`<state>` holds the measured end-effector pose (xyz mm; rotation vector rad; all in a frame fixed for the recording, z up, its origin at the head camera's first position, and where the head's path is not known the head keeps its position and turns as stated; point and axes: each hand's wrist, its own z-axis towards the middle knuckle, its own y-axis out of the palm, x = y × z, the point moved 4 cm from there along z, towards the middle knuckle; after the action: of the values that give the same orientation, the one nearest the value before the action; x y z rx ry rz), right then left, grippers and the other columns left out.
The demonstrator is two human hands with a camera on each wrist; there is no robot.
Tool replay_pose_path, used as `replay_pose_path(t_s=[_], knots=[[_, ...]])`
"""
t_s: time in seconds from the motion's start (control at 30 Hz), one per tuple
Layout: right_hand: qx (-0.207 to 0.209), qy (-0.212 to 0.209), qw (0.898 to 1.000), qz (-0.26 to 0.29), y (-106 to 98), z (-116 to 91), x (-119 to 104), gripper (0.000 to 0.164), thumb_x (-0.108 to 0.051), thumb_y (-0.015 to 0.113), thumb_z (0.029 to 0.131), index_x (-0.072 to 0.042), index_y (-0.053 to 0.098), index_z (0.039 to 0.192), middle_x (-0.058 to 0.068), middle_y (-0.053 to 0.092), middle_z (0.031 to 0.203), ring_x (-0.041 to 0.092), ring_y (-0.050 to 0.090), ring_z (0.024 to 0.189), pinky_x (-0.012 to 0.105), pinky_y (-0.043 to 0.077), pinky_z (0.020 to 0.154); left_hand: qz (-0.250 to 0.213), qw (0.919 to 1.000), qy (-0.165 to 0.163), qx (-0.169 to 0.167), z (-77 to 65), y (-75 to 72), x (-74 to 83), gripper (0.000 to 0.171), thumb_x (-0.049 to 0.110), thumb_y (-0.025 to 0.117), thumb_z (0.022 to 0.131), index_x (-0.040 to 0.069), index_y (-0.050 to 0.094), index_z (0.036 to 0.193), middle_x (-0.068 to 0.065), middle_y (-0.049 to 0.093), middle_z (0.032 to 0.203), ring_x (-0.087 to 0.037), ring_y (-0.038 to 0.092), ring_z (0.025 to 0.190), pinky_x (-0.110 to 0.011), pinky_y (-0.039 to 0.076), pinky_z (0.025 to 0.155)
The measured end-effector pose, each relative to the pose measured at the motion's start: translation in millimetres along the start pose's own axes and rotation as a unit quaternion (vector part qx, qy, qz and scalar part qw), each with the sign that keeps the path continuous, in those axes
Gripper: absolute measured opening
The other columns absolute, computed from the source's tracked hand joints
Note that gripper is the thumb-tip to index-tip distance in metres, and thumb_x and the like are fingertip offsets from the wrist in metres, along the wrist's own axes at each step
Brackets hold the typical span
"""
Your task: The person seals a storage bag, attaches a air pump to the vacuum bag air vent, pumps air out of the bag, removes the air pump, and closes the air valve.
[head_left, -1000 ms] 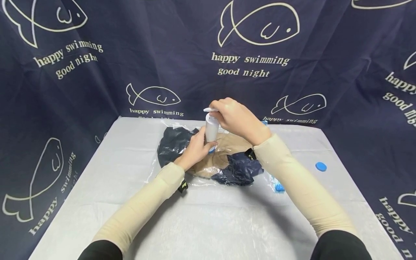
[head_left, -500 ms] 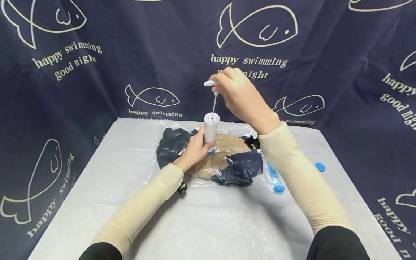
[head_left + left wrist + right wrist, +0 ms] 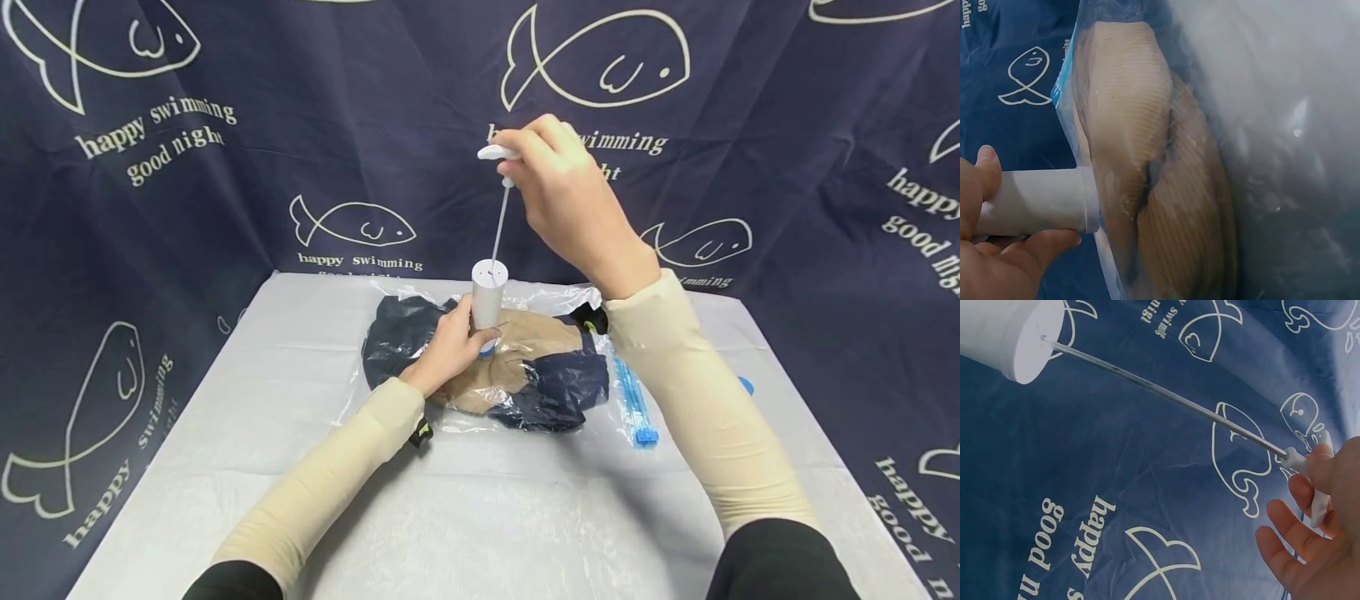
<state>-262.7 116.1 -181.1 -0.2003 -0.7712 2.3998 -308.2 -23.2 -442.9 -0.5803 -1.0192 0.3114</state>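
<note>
My left hand (image 3: 448, 343) grips the white barrel of a hand air pump (image 3: 488, 304), held upright over the blue valve (image 3: 488, 345) of a clear storage bag (image 3: 555, 392). Tan and dark folded clothes fill the bag; in the left wrist view the tan ribbed cloth (image 3: 1129, 94) shows through the plastic beside the barrel's end. High above the barrel, my right hand (image 3: 573, 200) holds the pump's white T-shaped handle (image 3: 492, 153). A long thin metal rod (image 3: 1166, 394) stretches between handle and barrel in the right wrist view.
Along the bag's right side runs a blue zip strip (image 3: 636, 404). A round blue cap (image 3: 746, 385) lies on the white table cover (image 3: 480, 517), partly hidden by the right sleeve. Dark fish-print curtain (image 3: 375, 125) hangs behind the table.
My right hand has risen with the pump handle, drawing the rod far out of the barrel. The left hand and barrel have stayed in place.
</note>
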Motion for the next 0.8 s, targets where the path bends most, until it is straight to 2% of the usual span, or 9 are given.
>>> replay_pose_path(t_s=[0.17, 0.4, 0.5, 0.67, 0.8], knots=[[-0.015, 0.009, 1.000, 0.009, 4, -7, -1, 0.023, -0.012, 0.055, 0.106, 0.002, 0.067, 0.120, 0.019, 0.063, 0.103, 0.033, 0.056, 0.091, 0.039, 0.048, 0.085, 0.000, 1.0000, -0.006, -0.004, -0.1, -0.8, 0.2, 0.048, 0.022, 0.078, 0.093, 0.003, 0.051, 0.129, -0.019, 0.069, 0.120, -0.034, 0.070, 0.111, -0.047, 0.059, 0.095], [-0.086, 0.001, 0.996, 0.003, 31, -32, 2, 0.018, -0.008, 0.060, 0.104, 0.004, 0.067, 0.115, 0.016, 0.066, 0.101, 0.032, 0.061, 0.091, 0.040, 0.054, 0.088, 0.007, 1.0000, -0.001, -0.006, 0.5, -2.1, 0.8, 0.049, 0.021, 0.078, 0.093, 0.003, 0.050, 0.129, -0.019, 0.069, 0.119, -0.033, 0.070, 0.111, -0.046, 0.059, 0.094], [-0.129, 0.002, 0.992, -0.002, 46, -45, 4, 0.017, -0.008, 0.062, 0.103, 0.003, 0.068, 0.114, 0.015, 0.069, 0.102, 0.032, 0.065, 0.091, 0.043, 0.056, 0.085, 0.000, 0.9999, 0.002, -0.010, 0.4, -2.0, 1.2, 0.049, 0.020, 0.077, 0.094, 0.003, 0.049, 0.131, -0.019, 0.068, 0.120, -0.033, 0.070, 0.110, -0.045, 0.059, 0.093], [-0.203, 0.033, 0.979, -0.005, 64, -62, 5, 0.017, -0.010, 0.062, 0.103, 0.000, 0.068, 0.116, 0.014, 0.071, 0.104, 0.031, 0.068, 0.094, 0.043, 0.058, 0.083, -0.008, 0.9999, -0.003, -0.014, 0.0, -1.6, 1.3, 0.048, 0.020, 0.076, 0.095, 0.003, 0.049, 0.131, -0.017, 0.068, 0.116, -0.030, 0.070, 0.104, -0.045, 0.059, 0.087], [-0.222, 0.044, 0.974, -0.007, 72, -68, 6, 0.015, -0.012, 0.062, 0.103, -0.002, 0.068, 0.114, 0.012, 0.071, 0.101, 0.029, 0.068, 0.092, 0.041, 0.058, 0.082, -0.002, 0.9999, 0.002, -0.013, 0.7, -1.5, 1.7, 0.048, 0.021, 0.076, 0.095, 0.003, 0.049, 0.131, -0.016, 0.068, 0.115, -0.030, 0.070, 0.103, -0.045, 0.059, 0.086]])
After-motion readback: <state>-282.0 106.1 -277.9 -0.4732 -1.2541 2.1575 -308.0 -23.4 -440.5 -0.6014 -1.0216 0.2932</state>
